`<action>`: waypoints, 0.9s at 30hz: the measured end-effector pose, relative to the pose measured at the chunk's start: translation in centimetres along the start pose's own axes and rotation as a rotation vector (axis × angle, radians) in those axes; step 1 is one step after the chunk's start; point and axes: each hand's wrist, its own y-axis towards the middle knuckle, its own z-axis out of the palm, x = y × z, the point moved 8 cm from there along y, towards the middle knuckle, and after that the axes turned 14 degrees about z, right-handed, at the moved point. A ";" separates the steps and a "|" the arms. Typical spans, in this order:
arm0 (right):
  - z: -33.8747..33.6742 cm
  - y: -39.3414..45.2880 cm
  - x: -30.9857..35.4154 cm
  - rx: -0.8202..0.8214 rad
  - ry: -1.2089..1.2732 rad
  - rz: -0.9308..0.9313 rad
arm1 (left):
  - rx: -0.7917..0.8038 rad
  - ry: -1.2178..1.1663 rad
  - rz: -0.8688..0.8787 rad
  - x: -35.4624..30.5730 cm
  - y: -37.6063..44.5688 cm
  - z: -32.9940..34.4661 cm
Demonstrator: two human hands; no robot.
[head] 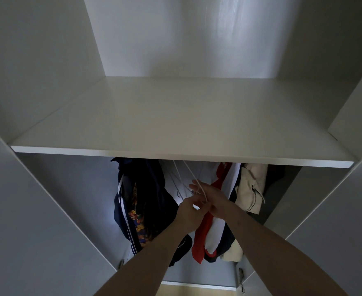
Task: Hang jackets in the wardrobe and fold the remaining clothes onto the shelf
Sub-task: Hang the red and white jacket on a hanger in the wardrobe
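Observation:
Both my hands reach into the lower wardrobe compartment among several empty white hangers [181, 180]. My left hand [189, 212] pinches the thin arm of a white hanger [200, 190], and my right hand [208, 195] curls round the same hanger from the right. A dark navy jacket with white stripes [137, 201] hangs to the left. Right of my hands hang a red and white garment [212, 223] and a beige jacket [251, 189]. The rail is hidden behind the white shelf [175, 129].
The white shelf spans the wardrobe at chest height with nothing on it. White side panels [37, 60] and open doors [336, 221] frame the opening. A strip of pale floor [197, 290] shows at the bottom.

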 end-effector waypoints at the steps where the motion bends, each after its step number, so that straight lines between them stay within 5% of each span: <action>1: 0.1 0.0 0.1 0.009 -0.011 0.004 | 0.008 0.014 -0.005 0.1 -0.1 0.2; 11: -0.2 1.2 1.6 -0.083 0.086 -0.081 | -0.194 0.130 0.042 0.4 -1.8 -1.6; 19: -0.3 0.3 2.3 -0.274 -0.118 -0.013 | -0.166 0.210 0.091 0.0 -2.7 -1.5; 27: 0.4 0.3 2.6 -0.128 0.140 0.016 | -0.182 0.230 0.189 -1.3 -2.8 -1.2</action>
